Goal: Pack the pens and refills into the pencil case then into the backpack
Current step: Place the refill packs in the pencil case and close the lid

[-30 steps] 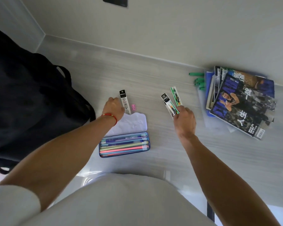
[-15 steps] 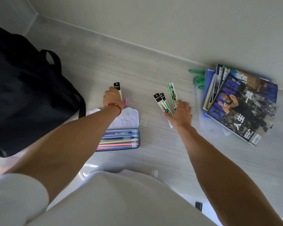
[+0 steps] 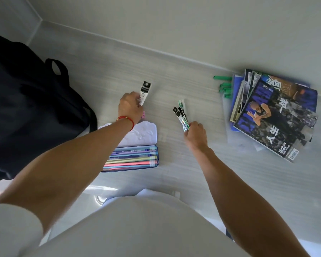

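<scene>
Running pale and grey to the wall, the desk point(image 3: 174, 76) carries magazines point(image 3: 274, 115) at its right edge. Since a moment ago, the right hand point(image 3: 195, 135) has bunched its refill packs point(image 3: 182, 115) together, clenched. The left hand point(image 3: 131, 107) pinches another refill pack point(image 3: 145, 91), beyond the open pencil case point(image 3: 132, 158).

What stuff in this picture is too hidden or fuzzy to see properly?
Head view only:
- Backpack: cut off by the left edge; its opening is not visible.
- Pencil case: its left end is hidden under the left forearm.
- Pink item: mostly behind the left hand.
- Refill packs: print too small; count unclear inside the right hand.
- Magazine stack: lower ones are covered.
</scene>
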Motion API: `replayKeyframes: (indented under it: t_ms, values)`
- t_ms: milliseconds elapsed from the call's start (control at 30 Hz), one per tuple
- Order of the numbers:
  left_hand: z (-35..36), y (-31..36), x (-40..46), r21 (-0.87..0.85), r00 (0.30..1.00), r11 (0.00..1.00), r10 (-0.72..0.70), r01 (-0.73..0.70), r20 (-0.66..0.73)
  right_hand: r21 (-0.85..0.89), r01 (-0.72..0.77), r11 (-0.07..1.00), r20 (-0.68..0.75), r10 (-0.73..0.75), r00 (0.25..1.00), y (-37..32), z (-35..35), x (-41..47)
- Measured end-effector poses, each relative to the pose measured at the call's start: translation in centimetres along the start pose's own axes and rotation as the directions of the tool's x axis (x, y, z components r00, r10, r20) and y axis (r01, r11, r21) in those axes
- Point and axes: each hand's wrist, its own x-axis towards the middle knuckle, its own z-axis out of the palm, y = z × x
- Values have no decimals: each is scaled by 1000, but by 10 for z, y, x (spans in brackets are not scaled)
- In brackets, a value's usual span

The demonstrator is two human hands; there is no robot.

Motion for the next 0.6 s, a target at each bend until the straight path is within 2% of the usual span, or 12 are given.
replayKeyframes:
  t_ms: [100,200,300,367,400,467,533,600]
  values:
    - [-12,18,-20,-80,995,992,96,-96,-8,188,-29,982,72,16,997,-12,-13,-16]
    - [-18,24,-58,-204,997,977,72,-62,41,408,27,912,118,-83,990,-32,-23,-44]
    - [-28,27,-86,-286,995,957,74,-54,60,598,103,795,116,-213,970,-53,-28,-72]
    - [-37,26,-91,-363,994,931,1,39,109,675,140,724,97,-274,957,-65,-31,-85]
    - [-40,22,-91,-441,982,887,-61,135,179,690,160,706,81,-296,952,-71,-31,-89]
    - [-48,13,-95,-575,924,747,-134,332,359,632,241,737,37,-339,940,-83,-30,-97]
    - [-54,4,-104,-644,878,642,-96,415,470,468,371,802,8,-424,906,-90,-23,-102]
    - [-61,-1,-116,-708,847,539,-20,456,531,354,383,853,99,-442,892,-93,-16,-109]
